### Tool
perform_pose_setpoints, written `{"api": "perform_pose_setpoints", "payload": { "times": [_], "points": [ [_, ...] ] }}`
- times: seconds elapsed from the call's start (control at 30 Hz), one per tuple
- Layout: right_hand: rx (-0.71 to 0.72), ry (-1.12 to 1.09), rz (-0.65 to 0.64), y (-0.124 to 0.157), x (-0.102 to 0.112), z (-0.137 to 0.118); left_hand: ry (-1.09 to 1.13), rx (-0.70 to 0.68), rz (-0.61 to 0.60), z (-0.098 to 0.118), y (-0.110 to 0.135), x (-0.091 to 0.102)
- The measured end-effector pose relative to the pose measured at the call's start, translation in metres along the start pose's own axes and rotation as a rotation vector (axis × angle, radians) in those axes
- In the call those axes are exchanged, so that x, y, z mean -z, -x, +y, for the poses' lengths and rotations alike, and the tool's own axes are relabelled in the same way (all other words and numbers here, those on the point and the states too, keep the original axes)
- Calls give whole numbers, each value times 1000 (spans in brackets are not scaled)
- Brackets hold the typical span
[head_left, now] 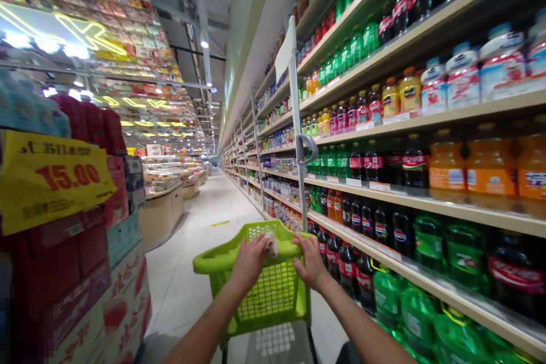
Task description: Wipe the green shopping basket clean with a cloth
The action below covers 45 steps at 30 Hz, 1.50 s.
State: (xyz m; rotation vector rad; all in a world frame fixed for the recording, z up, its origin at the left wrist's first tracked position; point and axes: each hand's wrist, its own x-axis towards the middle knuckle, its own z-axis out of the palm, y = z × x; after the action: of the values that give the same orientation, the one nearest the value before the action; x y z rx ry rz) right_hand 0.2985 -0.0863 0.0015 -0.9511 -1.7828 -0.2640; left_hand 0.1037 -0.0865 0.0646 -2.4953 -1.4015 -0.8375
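A lime-green plastic shopping cart (pixel 268 296) with mesh sides stands right in front of me on dark legs. My left hand (pixel 251 260) is closed over its near rim, left of the middle. Beside those fingers, a small crumpled whitish thing (pixel 271 244) rests against the rim; I cannot make out what it is or whether the hand grips it. My right hand (pixel 309 261) is closed around the rim's right corner, near the shelves. Little of the cart's inside shows.
Drink shelves (pixel 426 205) run along the right, close to the cart. Stacked boxes (pixel 115 301) with a yellow price sign (pixel 55 176) rise on the left. A pale tiled aisle (pixel 205 199) stretches ahead, past wooden display counters (pixel 160 216).
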Motion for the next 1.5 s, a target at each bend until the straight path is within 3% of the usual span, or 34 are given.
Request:
{"api": "perform_pose_setpoints", "payload": {
  "times": [0.1,0.17,0.23,0.37,0.43,0.5,0.63,0.7,0.77,0.93,1.03,1.17,1.3,1.4,1.5],
  "points": [
    [15,-9,3,1,-1,0,-72,277,-27,-44,8,23],
    [19,-11,31,2,-3,0,-84,369,-59,-54,9,31],
    [16,-3,58,3,-5,-1,-60,306,-64,-41,7,28],
    [21,29,44,3,-3,0,-12,53,-47,11,-6,3],
    [22,49,27,2,1,1,-15,-7,-55,20,-9,-3],
    [18,63,20,2,4,2,-34,4,-52,8,-5,1],
    [0,67,29,1,4,3,-89,229,-30,-44,9,25],
    [-8,66,38,1,2,3,-94,307,-32,-55,12,31],
    [-14,65,46,1,0,2,-58,290,-24,-45,10,26],
    [-22,53,17,0,6,-2,124,38,-2,15,-4,-9],
    [-11,39,18,-4,4,-20,276,92,1,26,-12,-14],
    [-43,38,-54,-20,-22,-65,421,169,-22,-1,-17,3],
    [-101,107,-115,-39,-55,-97,148,304,-71,-44,1,17],
    [5,113,-129,-41,-62,-91,-80,235,-129,-59,23,17],
    [96,99,-87,-30,-40,-52,-123,197,-104,-58,35,16]
  ]
}}
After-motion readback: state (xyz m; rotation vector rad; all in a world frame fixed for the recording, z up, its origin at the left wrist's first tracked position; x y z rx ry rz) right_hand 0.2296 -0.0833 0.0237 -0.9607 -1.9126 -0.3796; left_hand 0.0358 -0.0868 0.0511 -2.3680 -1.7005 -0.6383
